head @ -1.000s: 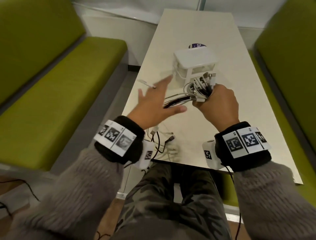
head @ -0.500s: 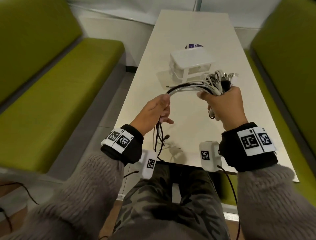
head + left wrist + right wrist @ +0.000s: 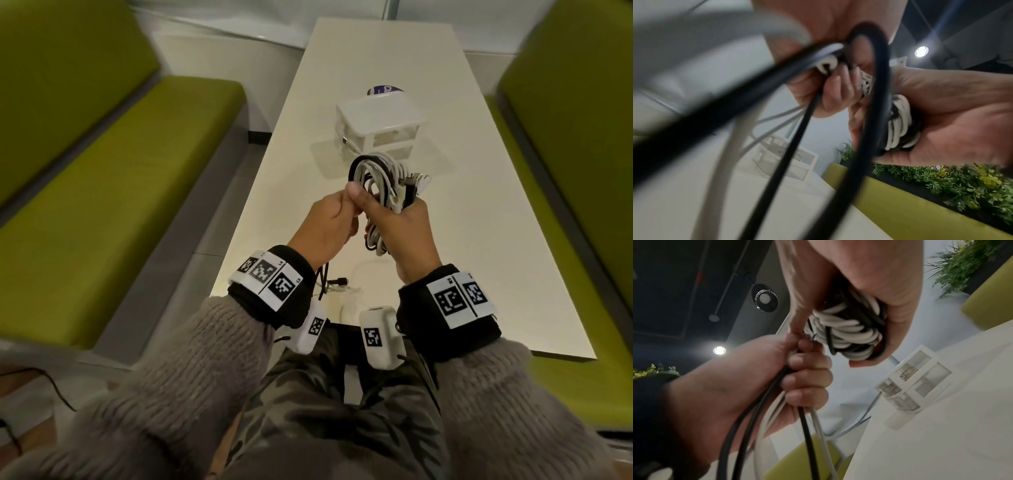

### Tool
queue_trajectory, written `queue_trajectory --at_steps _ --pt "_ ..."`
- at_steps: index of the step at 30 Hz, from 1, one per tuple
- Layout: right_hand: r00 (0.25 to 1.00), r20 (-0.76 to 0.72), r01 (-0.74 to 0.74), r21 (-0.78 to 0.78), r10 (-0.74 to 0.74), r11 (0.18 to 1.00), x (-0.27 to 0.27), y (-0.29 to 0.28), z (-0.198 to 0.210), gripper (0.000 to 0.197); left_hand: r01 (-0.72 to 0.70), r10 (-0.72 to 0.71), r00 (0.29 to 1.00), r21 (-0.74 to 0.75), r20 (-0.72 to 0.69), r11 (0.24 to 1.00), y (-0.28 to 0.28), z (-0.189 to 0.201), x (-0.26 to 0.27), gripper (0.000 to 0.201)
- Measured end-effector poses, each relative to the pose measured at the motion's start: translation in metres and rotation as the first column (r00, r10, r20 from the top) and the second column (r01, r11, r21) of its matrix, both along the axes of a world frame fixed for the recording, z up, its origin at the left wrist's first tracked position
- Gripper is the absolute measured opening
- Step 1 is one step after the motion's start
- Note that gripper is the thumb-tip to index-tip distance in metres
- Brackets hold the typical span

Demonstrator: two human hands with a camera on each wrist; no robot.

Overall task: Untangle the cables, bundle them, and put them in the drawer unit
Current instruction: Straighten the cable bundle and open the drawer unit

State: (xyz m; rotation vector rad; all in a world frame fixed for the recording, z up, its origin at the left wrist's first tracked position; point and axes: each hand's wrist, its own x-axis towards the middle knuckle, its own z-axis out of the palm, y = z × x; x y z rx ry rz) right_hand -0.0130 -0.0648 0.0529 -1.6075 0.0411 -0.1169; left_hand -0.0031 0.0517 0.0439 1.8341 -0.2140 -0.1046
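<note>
Right hand (image 3: 409, 226): gripping coiled cables (image 3: 380, 178)
Left hand (image 3: 330, 222): clutching loose tails, touching coil's left
Drawer unit (image 3: 380, 128): just beyond coil

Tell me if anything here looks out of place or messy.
The drawer unit has a cable end poking out of its left side. Loose cable tails trail off the table's near edge, not yet wound into the bundle both hands hold.
</note>
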Motion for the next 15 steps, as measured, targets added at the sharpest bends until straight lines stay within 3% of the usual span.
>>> queue_trajectory --at_steps 4,8,12,15 --pt "0.997 -0.076 0.007 0.025 -0.005 1.0 0.002 0.0 0.003 0.036 0.032 -0.04 0.997 0.127 0.064 0.991 -0.001 0.007 -0.004 0.037" --pt "0.989 -0.145 -0.03 0.002 0.03 1.0 0.002 -0.005 0.002 0.045 0.156 -0.175 0.984 0.342 0.026 0.927 -0.007 0.008 -0.007 0.025" --pt "0.986 -0.167 0.007 0.011 -0.005 1.0 0.006 -0.006 -0.005 0.034 0.238 -0.281 0.96 0.504 0.01 0.831 -0.012 0.004 -0.005 0.024" --pt "0.987 -0.131 0.097 0.026 -0.093 0.995 0.009 -0.007 -0.008 0.029 0.209 -0.269 0.962 0.489 0.053 0.847 -0.016 0.007 -0.004 0.021"
